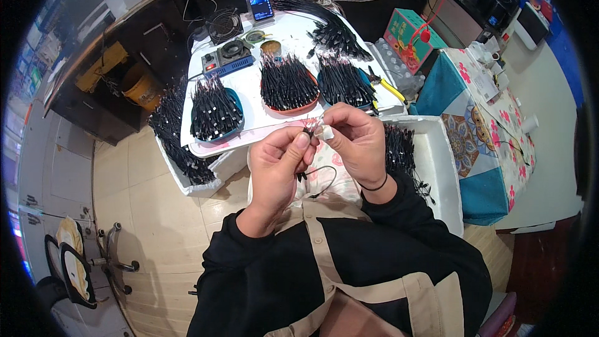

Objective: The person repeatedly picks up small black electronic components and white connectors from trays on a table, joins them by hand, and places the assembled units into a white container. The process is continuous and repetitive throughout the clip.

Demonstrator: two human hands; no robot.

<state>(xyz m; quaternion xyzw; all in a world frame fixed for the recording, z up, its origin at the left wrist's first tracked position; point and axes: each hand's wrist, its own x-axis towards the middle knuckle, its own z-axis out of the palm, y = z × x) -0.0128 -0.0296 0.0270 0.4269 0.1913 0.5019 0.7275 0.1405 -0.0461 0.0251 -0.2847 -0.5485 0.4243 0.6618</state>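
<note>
My left hand is closed, thumb against fingers, on a thin black cable whose loop hangs below the hands over my lap. Fine bare wire ends stick up from the pinch. My right hand meets it from the right, with thumb and forefinger pinched at those wire ends; a small white piece shows at its fingertips, too small to tell if it is tape. Beyond the hands stand bundles of black cables with wire ends upward, in an orange tray and blue trays.
The white table bears a small blue device, a fan, a lit phone, yellow-handled pliers and more cables. White foam boxes with cables flank it. A wheeled chair stands left.
</note>
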